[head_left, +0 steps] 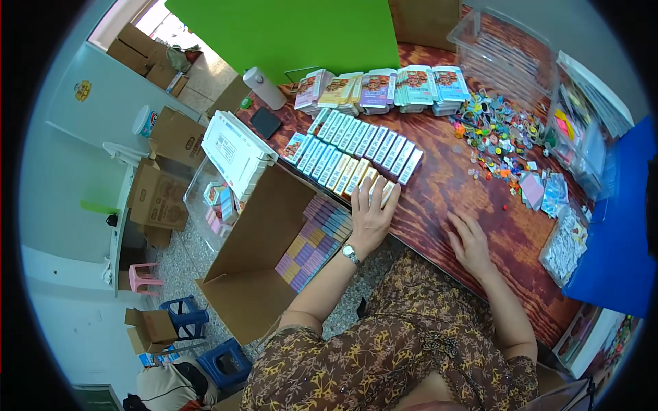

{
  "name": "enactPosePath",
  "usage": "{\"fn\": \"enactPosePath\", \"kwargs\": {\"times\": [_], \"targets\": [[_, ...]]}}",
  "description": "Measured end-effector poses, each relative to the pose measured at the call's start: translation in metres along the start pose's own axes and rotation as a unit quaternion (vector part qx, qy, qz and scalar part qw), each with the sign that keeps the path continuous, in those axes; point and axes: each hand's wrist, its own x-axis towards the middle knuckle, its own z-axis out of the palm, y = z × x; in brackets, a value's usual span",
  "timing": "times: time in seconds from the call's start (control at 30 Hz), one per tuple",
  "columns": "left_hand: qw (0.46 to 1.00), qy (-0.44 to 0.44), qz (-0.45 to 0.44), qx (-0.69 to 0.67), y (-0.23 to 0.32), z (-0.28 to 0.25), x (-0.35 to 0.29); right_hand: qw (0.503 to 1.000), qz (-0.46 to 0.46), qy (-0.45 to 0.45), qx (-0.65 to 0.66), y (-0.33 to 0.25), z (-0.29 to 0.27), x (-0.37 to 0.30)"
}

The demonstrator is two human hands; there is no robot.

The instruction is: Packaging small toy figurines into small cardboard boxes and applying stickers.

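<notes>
My left hand, with a watch on its wrist, is at the near end of a row of small orange-edged cardboard boxes. Its fingers and thumb close over the last small box, partly hiding it. A second row of small boxes stands close behind, edges upward. My right hand rests on the table near its front edge, fingers apart and nothing in them. Below the left hand, an open large carton holds packed rows of purple, yellow and blue small boxes.
Stacks of flat printed cartons line the table's back, beside a white bottle and a dark phone-like slab. Colourful small trinkets spread at right, near a clear bin and bagged pieces. A white tub stands left.
</notes>
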Motion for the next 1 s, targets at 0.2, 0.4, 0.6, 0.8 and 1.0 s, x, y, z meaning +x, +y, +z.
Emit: {"fn": "enactPosePath", "kwargs": {"times": [0.2, 0.4, 0.6, 0.8, 1.0], "targets": [[0.999, -0.042, -0.007, -0.002, -0.012, 0.014, -0.007, 0.999, -0.028, -0.021, -0.002, -0.002, 0.008, 0.006], [0.995, -0.091, -0.016, -0.043, -0.013, -0.002, -0.005, 1.0, 0.014, -0.018, 0.017, 0.007, 0.007, 0.013], [0.993, -0.097, -0.021, -0.061, -0.017, -0.013, -0.002, 0.999, 0.025, -0.028, 0.015, 0.012, 0.009, 0.011], [0.993, -0.099, -0.019, -0.058, -0.023, -0.023, 0.015, 0.999, 0.033, -0.034, 0.028, 0.018, 0.011, 0.01], [0.999, -0.016, -0.015, -0.038, -0.073, -0.021, 0.073, 0.998, 0.039, -0.025, 0.041, 0.024, 0.01, 0.009]]}}
